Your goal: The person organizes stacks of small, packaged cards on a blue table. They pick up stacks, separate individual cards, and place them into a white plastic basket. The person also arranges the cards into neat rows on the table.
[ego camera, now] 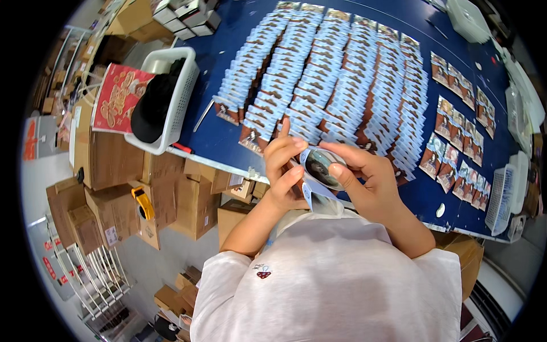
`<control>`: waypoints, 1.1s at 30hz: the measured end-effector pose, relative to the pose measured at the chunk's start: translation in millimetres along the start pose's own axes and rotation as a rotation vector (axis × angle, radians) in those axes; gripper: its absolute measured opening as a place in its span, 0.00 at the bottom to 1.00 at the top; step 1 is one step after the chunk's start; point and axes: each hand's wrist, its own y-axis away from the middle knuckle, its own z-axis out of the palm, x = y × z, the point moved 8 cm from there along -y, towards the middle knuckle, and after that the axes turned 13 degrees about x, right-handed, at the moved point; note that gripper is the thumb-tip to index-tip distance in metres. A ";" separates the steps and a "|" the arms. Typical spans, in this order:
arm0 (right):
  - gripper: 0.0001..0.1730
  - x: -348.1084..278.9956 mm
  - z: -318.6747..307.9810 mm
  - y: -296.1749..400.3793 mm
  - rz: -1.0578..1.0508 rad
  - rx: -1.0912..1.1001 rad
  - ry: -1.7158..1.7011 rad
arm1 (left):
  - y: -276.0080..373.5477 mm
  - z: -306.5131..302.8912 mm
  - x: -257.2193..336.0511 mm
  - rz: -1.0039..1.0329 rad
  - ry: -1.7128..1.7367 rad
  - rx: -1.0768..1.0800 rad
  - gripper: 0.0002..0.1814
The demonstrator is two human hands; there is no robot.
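Both my hands are together above the near edge of the blue table [252, 164]. My left hand [286, 166] grips a small stack of glossy printed cards or packets [322, 169], its fingers spread along the left side. On the right side of the stack, my right hand [363, 179] pinches it between thumb and fingers, and its top pieces are bent and fanned apart. Beyond my hands, several long columns of overlapping light-blue and brown printed packets [329, 77] cover the table. Smaller groups of similar picture packets [444, 115] lie to the right.
A white plastic basket [188, 85] holding a black cap [149, 113] and a red printed bag [117, 98] stands at the left. Cardboard boxes [115, 162] are stacked below it, with a yellow tape dispenser [143, 203]. Plastic baskets [502, 199] stand at the right edge.
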 end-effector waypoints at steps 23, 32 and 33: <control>0.15 -8.4 -85.7 27.1 -0.057 0.272 0.166 | 10.1 82.0 16.4 0.018 0.215 -0.058 0.38; 0.10 -63.0 -63.5 28.4 -0.485 0.440 0.506 | -18.5 68.3 20.6 0.123 0.324 0.015 0.30; 0.10 -64.2 -61.6 27.5 -0.500 0.440 0.517 | -18.4 66.2 19.2 0.106 0.315 0.016 0.30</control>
